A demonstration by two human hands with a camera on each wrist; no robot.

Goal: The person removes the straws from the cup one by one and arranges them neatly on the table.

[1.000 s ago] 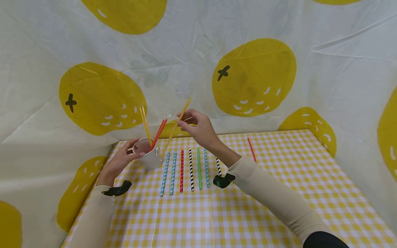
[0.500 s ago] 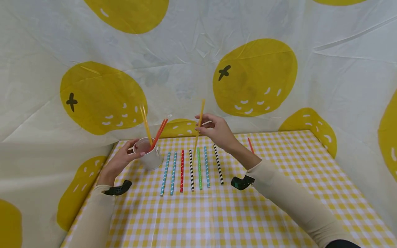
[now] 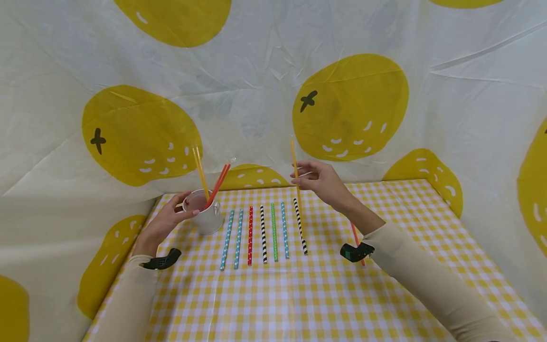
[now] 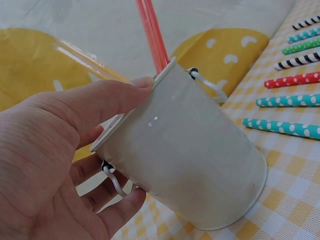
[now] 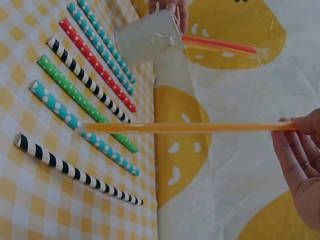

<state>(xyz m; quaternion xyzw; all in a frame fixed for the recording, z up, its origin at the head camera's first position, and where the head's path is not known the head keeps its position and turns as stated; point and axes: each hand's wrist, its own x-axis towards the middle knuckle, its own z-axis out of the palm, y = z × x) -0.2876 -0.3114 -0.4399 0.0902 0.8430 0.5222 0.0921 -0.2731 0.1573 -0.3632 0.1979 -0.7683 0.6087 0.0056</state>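
My left hand [image 3: 164, 222] grips the rim of a small white metal bucket [image 3: 209, 223] at the table's far left, with the thumb over the rim in the left wrist view. Yellow-orange straws [image 3: 199, 170] and red-orange straws [image 3: 220, 183] lean out of the bucket. Right of it, my right hand [image 3: 326, 186] pinches an orange straw [image 5: 185, 128] in a clear wrapper between thumb and fingers. This straw hangs nearly upright near the rightmost black-and-white striped straw [image 3: 300, 225]; whether its lower end touches the table is unclear.
Several patterned straws lie in a row: blue dotted straws [image 3: 227, 240], a red one [image 3: 250, 235], another striped one [image 3: 263, 235] and a green one [image 3: 274, 232]. A red straw [image 3: 354, 231] lies partly hidden under my right wrist. Behind the checked tablecloth [image 3: 256, 304] hangs a fruit-printed sheet [image 3: 248, 114].
My right hand has carried the orange straw rightward, from beside the bucket to near the end of the row. The left hand and bucket have stayed in place.
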